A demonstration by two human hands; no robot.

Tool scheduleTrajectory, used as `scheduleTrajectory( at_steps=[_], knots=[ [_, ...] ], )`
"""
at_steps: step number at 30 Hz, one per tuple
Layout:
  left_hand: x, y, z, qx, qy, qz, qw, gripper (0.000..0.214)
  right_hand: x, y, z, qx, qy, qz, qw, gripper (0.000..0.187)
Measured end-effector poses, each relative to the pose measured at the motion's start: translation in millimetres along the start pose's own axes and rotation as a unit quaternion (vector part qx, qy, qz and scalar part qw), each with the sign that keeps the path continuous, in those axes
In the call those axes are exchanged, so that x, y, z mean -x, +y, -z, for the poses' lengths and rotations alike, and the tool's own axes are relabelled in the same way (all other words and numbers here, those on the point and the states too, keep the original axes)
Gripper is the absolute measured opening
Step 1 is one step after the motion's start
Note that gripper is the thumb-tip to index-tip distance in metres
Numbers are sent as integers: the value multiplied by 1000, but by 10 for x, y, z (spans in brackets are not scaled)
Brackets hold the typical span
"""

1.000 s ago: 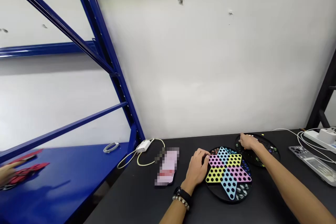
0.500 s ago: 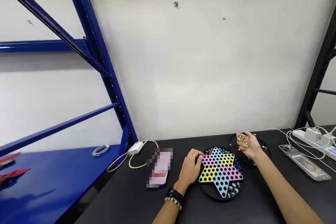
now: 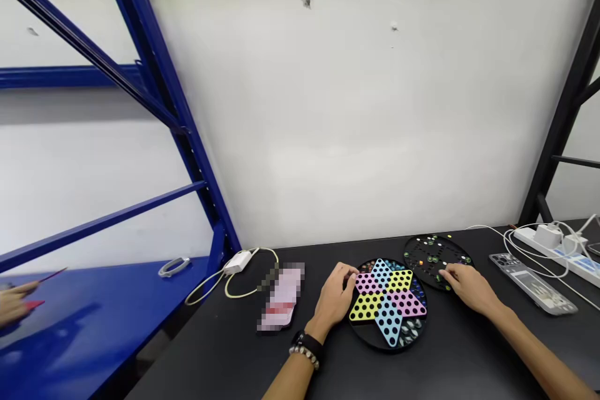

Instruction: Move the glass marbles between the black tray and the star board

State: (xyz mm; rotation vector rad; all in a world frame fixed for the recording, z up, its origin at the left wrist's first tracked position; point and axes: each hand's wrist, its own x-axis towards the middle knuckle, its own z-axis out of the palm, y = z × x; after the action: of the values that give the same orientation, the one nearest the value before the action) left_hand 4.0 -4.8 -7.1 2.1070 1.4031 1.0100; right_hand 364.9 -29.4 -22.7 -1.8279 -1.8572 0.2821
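Observation:
A round black board with a star of pink, yellow and blue perforated panels (image 3: 387,303) lies on the black table. My left hand (image 3: 334,295) rests curled against the board's left rim. A second round black tray (image 3: 434,251) with several small coloured marbles sits just behind it to the right. My right hand (image 3: 469,286) lies at that tray's near edge, knuckles up and fingers curled; whether it holds marbles is hidden.
A pink phone (image 3: 280,297) and a white charger with cable (image 3: 237,260) lie left of the board. Right of the trays are a grey phone case (image 3: 532,282) and a power strip (image 3: 557,244). A blue shelf rack (image 3: 140,94) stands left; another person's hand (image 3: 12,304) shows there.
My right hand, raised palm-up with yellow marbles half a second ago, has dropped to the table at the marble tray's near edge. The view has shifted slightly right. My left hand has stayed put.

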Motion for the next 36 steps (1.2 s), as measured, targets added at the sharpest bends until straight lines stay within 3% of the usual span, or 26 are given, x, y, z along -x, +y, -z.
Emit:
scheduleTrajectory(
  at_steps=[5, 8, 11, 14, 16, 18, 19, 22, 24, 30, 36],
  knots=[
    [-1, -3, 3, 3, -3, -2, 1000, 25, 172, -105, -136, 97, 8, 36, 995, 40],
    [5, 12, 16, 5, -8, 2, 1000, 25, 181, -104, -185, 105, 20, 40, 993, 37],
    [15, 24, 31, 8, -10, 1, 1000, 26, 119, -97, -139, -49, 17, -1, 999, 42],
    [23, 24, 39, 9, -10, -8, 1000, 27, -14, -123, 1, -215, -8, -43, 976, 52],
    [25, 20, 41, 9, -6, -8, 1000, 28, -141, -151, 100, -354, -15, -88, 931, 50],
    [25, 17, 40, 8, -3, -5, 1000, 27, -294, -178, 158, -483, -14, -129, 866, 45],
    [24, 16, 39, 8, -4, -4, 1000, 27, -378, -189, 163, -488, -10, -135, 862, 44],
    [22, 17, 33, 8, -6, -2, 1000, 26, -629, -226, 69, -278, -6, -111, 954, 44],
    [24, 20, 33, 10, -5, -3, 1000, 25, -764, -270, -59, -144, -9, -91, 985, 39],
    [45, 25, 52, 10, -4, -3, 1000, 26, -889, -518, -445, 17, -53, -44, 997, 18],
    [42, 3, 30, 10, 2, -15, 1000, 28, -815, -592, -518, 74, -85, -22, 993, 20]
  ],
)
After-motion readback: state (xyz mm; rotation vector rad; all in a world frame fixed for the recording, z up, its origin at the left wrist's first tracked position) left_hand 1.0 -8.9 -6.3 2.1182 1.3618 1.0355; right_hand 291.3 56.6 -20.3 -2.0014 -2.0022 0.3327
